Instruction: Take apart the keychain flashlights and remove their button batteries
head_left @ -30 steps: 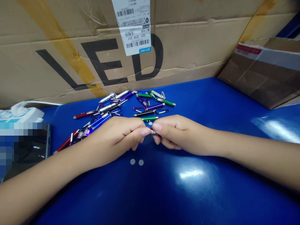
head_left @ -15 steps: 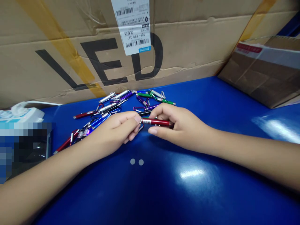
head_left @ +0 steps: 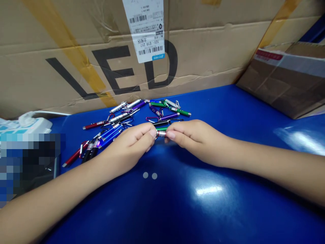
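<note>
A red keychain flashlight (head_left: 161,134) with a white label is held level between both hands over the blue table (head_left: 193,220). My left hand (head_left: 138,137) pinches its left end, with the thumb on top. My right hand (head_left: 195,140) is closed round the other end, so only the short labelled middle shows. Just behind lie a green flashlight (head_left: 161,129), partly hidden by the fingers, and a black one (head_left: 162,123). Two small grey discs, one on the left (head_left: 145,175) and one on the right (head_left: 154,176), lie flat in front of the hands.
Several flashlights with carabiner clips lie scattered behind the hands, among them a purple one (head_left: 169,117) and a red one (head_left: 75,154). A large carton (head_left: 203,44) marked LED stands at the back, a smaller box (head_left: 286,81) at right. A white power strip (head_left: 38,128) sits left.
My right hand's fingers have closed over the red flashlight and slid left along it, covering most of its body. The view has shifted slightly.
</note>
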The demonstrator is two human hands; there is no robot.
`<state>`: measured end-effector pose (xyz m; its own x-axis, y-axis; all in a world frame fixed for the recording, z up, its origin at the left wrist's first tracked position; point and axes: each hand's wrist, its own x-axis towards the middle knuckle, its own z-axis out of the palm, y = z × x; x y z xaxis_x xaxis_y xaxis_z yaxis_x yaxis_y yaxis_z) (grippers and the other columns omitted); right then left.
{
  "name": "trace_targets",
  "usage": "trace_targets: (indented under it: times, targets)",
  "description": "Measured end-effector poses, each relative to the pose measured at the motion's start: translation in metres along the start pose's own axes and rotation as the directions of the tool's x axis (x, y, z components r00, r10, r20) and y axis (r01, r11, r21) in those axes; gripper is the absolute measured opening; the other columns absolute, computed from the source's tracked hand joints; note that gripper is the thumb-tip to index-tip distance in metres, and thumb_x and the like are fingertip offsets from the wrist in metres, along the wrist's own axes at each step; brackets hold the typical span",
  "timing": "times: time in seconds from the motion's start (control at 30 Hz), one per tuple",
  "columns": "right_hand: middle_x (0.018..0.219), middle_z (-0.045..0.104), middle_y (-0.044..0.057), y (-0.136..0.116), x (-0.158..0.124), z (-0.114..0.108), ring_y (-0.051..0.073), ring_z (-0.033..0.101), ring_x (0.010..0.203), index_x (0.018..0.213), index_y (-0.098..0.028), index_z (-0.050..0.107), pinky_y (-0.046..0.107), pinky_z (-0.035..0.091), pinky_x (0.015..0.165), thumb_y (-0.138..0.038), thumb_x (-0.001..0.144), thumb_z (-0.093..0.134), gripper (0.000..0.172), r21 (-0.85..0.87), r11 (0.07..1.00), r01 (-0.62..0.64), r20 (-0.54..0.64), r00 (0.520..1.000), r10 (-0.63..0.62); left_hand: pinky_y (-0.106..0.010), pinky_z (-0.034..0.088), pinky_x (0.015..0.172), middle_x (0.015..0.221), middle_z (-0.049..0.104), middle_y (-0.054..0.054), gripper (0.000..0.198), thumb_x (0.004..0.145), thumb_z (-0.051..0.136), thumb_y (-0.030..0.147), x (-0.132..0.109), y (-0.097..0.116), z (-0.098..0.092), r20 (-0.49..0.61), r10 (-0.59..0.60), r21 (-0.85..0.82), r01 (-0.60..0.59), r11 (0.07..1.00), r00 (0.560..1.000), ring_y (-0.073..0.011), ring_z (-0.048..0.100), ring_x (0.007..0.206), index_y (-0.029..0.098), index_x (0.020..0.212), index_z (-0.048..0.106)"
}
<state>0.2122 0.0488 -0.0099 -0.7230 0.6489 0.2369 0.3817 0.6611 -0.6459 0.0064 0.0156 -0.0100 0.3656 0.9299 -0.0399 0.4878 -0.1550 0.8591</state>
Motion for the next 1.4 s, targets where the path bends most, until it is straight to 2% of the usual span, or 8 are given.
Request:
trace_targets:
  times: [0.23, 0.37, 0.53, 0.73, 0.9, 1.07, 1.27, 1.4]
  targets:
    - [0.086, 0.068, 0.002, 0.009, -0.004, 0.001, 0.013, 0.06, 0.071, 0.098, -0.017, 0.063, 0.024, 0.04, 0.063, -0.042, 0.09, 0.058, 0.027, -0.327, 0.942, 0.075, -0.259, 0.952, -0.166, -0.017, 0.019, 0.033, 0.044, 0.035, 0.007, 0.034, 0.091, 0.036, 0.02, 0.006, 0.01, 0.004, -0.023, -0.3, -0.426, 0.262, 0.866, 0.954, -0.0053, 0.023, 0.035, 0.018, 0.057, 0.039]
    - [0.08, 0.07, 0.004, 0.017, -0.005, -0.004, 0.015, 0.061, 0.07, 0.088, -0.018, 0.066, 0.028, 0.037, 0.061, -0.043, 0.098, 0.043, 0.035, -0.685, 0.698, 0.212, -0.158, 0.891, -0.426, -0.016, 0.015, 0.032, 0.043, 0.035, 0.006, 0.034, 0.088, 0.036, 0.014, 0.007, 0.015, 0.007, -0.004, -0.405, -0.509, 0.347, 0.788, 0.914, -0.0043, 0.02, 0.033, 0.017, 0.054, 0.04]
    - [0.07, 0.07, 0.002, 0.015, -0.005, -0.006, 0.013, 0.054, 0.056, 0.078, -0.019, 0.065, 0.03, 0.031, 0.056, -0.046, 0.098, 0.039, 0.042, -0.784, 0.581, 0.219, -0.102, 0.877, -0.469, -0.016, 0.015, 0.033, 0.043, 0.033, 0.006, 0.034, 0.085, 0.036, 0.012, 0.005, 0.021, 0.011, -0.011, -0.401, -0.58, 0.321, 0.748, 0.916, -0.0048, 0.018, 0.036, 0.017, 0.052, 0.038]
    - [0.061, 0.065, 0.003, 0.015, -0.007, 0.001, 0.014, 0.052, 0.051, 0.079, -0.016, 0.063, 0.028, 0.025, 0.051, -0.049, 0.1, 0.031, 0.05, -0.725, 0.668, 0.169, -0.142, 0.912, -0.385, -0.017, 0.019, 0.035, 0.048, 0.035, 0.006, 0.031, 0.088, 0.041, 0.017, 0.002, 0.013, 0.011, -0.075, -0.262, -0.491, 0.193, 0.85, 0.962, -0.0053, 0.024, 0.039, 0.018, 0.057, 0.038]
    - [0.065, 0.061, 0.002, 0.01, -0.005, -0.002, 0.012, 0.051, 0.055, 0.079, -0.015, 0.059, 0.024, 0.027, 0.053, -0.045, 0.101, 0.029, 0.048, -0.399, 0.912, 0.099, -0.058, 0.989, -0.133, -0.018, 0.026, 0.043, 0.054, 0.038, 0.007, 0.034, 0.095, 0.044, 0.035, -0.004, 0.004, 0.005, -0.146, -0.079, -0.212, 0.047, 0.976, 0.986, -0.0065, 0.031, 0.047, 0.019, 0.065, 0.042]
    - [0.067, 0.06, 0.0, 0.007, -0.001, -0.004, 0.009, 0.05, 0.058, 0.072, -0.016, 0.057, 0.022, 0.033, 0.057, -0.041, 0.1, 0.032, 0.045, -0.116, 0.991, 0.069, -0.036, 0.997, -0.074, -0.021, 0.029, 0.046, 0.056, 0.04, 0.006, 0.036, 0.096, 0.041, 0.038, -0.003, 0.005, 0.0, -0.136, -0.037, -0.002, 0.037, 0.999, 0.99, -0.0079, 0.034, 0.05, 0.019, 0.065, 0.042]
    - [0.083, 0.069, 0.004, 0.014, -0.004, 0.0, 0.015, 0.059, 0.068, 0.103, -0.017, 0.062, 0.025, 0.035, 0.059, -0.051, 0.094, 0.046, 0.039, -0.45, 0.893, 0.017, -0.168, 0.98, -0.103, -0.021, 0.025, 0.042, 0.054, 0.038, 0.007, 0.031, 0.094, 0.037, 0.028, 0.003, 0.004, 0.005, -0.109, -0.145, -0.184, 0.123, 0.975, 0.983, -0.0079, 0.029, 0.044, 0.02, 0.064, 0.039]
    - [0.071, 0.067, 0.005, 0.014, -0.005, -0.003, 0.016, 0.059, 0.064, 0.086, -0.017, 0.064, 0.026, 0.031, 0.056, -0.052, 0.097, 0.036, 0.046, -0.585, 0.808, 0.071, -0.129, 0.975, -0.179, -0.022, 0.024, 0.042, 0.055, 0.038, 0.006, 0.03, 0.094, 0.036, 0.028, 0.002, 0.002, 0.006, -0.105, -0.128, -0.175, 0.109, 0.979, 0.986, -0.0086, 0.029, 0.046, 0.02, 0.065, 0.039]
